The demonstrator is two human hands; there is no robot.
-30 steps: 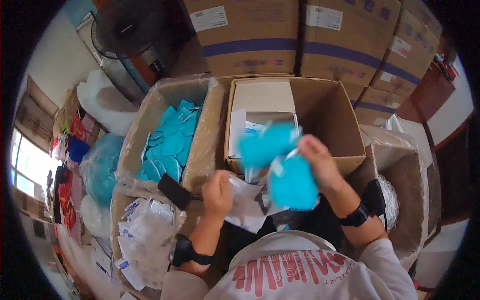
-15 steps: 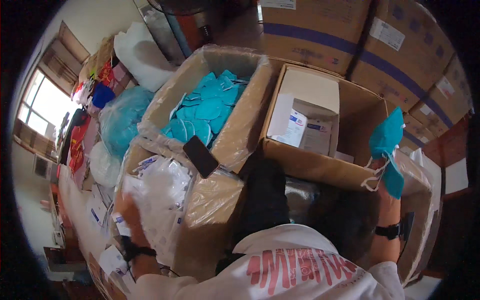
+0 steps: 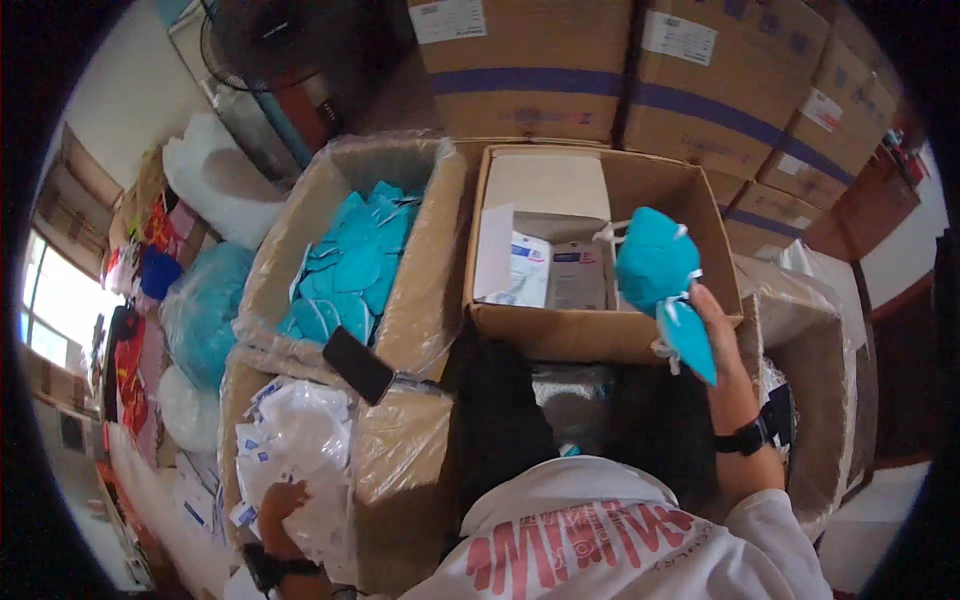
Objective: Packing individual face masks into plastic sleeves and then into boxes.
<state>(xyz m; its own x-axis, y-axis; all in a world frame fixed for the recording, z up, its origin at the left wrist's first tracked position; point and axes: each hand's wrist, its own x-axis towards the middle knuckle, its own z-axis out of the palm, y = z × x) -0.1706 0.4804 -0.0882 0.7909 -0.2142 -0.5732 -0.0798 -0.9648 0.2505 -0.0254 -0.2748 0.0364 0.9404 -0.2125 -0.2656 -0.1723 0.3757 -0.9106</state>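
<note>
My right hand (image 3: pixel 715 318) is closed on two teal cup-shaped face masks (image 3: pixel 657 258) with white straps, held up over the front right edge of the middle carton. One mask hangs below the other. My left hand (image 3: pixel 284 503) rests low over a pile of clear plastic bags with white and blue printing (image 3: pixel 318 430) in the near left carton. Its fingers reach out over the bags, a little apart, and nothing shows in them. More teal masks (image 3: pixel 350 260) lie heaped in the plastic-lined carton (image 3: pixel 425 255) beyond.
A black phone (image 3: pixel 358 366) lies across the cartons' edge. The middle carton (image 3: pixel 570 333) holds a white inner box (image 3: pixel 552 182) with printed packets (image 3: pixel 578 275). An open carton (image 3: pixel 815 400) stands at the right. Large taped cartons (image 3: pixel 520 90) are stacked behind, near a fan (image 3: pixel 265 40).
My right hand has brought the masks leftward, to the middle carton's edge. The left hand has moved from the bag pile's left side to its near part. The whole view has shifted.
</note>
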